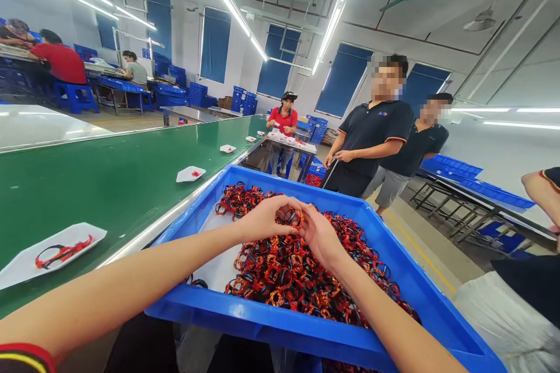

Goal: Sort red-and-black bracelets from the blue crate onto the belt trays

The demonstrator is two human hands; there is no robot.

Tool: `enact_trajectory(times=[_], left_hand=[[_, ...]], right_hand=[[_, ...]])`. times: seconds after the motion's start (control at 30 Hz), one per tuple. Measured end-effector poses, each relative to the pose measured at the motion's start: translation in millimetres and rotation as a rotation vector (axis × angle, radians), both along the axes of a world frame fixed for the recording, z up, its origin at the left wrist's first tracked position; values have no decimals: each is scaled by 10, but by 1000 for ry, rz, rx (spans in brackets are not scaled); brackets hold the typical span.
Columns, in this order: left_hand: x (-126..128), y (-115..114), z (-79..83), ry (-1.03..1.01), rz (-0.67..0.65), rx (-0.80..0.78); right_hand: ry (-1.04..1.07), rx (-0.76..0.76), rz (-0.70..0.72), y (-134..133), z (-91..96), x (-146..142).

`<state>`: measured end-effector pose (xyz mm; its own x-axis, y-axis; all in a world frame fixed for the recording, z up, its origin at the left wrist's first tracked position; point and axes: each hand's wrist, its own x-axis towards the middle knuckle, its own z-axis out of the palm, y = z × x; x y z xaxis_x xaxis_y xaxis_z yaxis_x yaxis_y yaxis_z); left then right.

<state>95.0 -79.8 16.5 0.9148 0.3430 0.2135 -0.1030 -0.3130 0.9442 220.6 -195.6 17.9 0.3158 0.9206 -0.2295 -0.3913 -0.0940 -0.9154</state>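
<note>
A big blue plastic crate (pixel 406 271) in front of me holds a heap of red, orange and black coiled wire loops (pixel 289 277). Both my hands meet over the middle of the heap. My left hand (pixel 262 218) and my right hand (pixel 319 233) have their fingers curled round one orange-and-black wire loop (pixel 294 217) held between them, just above the pile.
A green conveyor belt (pixel 109 180) runs along my left, carrying white trays (pixel 50 253) with wire loops, one tray close by (pixel 190 173). Two people in black shirts stand past the crate (pixel 371 145). Another person's arm (pixel 540 192) shows at right. Workers sit at far tables.
</note>
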Motion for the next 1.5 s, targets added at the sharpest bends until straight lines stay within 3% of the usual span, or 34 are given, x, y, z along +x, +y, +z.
enact_trajectory(times=[0.1,0.17,0.27,0.33,0.4,0.47,0.6,0.8,0.9,0.97,1.03,1.1,1.23,1.33,1.43,1.5], left_hand=[[-10,43,12,48,36,-172],[-9,76,4,97,36,-454],[-7,127,-36,173,-60,-917],[-7,159,-65,198,-121,-1078],[-8,189,-87,201,-160,-1153],[-12,214,-99,196,-168,-1175],[-26,245,-104,196,-163,-1178],[-22,220,-105,195,-149,-1141],[-20,290,-40,218,-93,-1026],[-90,474,18,246,43,-684],[-286,768,38,309,257,-160],[-622,1102,-17,400,476,105],[-1455,1583,-372,740,844,299],[-1897,1683,-676,982,922,352],[-2009,1650,-795,1047,926,412],[-1877,1595,-723,991,922,466]], right_hand=[[-88,-52,-55,-1,-7,56],[-299,-123,-43,-20,-37,107],[-847,-299,177,-90,-121,166],[-1139,-429,409,-150,-183,178],[-1242,-529,591,-198,-224,171],[-1260,-551,663,-222,-232,158],[-1270,-469,574,-203,-195,138],[-1120,-273,484,-155,-238,136],[-1118,-237,493,-171,-278,167],[-1139,-248,457,-178,-286,201],[-1123,-310,410,-170,-283,234],[-1054,-377,400,-160,-279,250],[-904,-414,457,-159,-321,253],[-827,-448,458,-153,-366,259],[-700,-433,389,-147,-319,226],[-546,-400,320,-151,-223,165]])
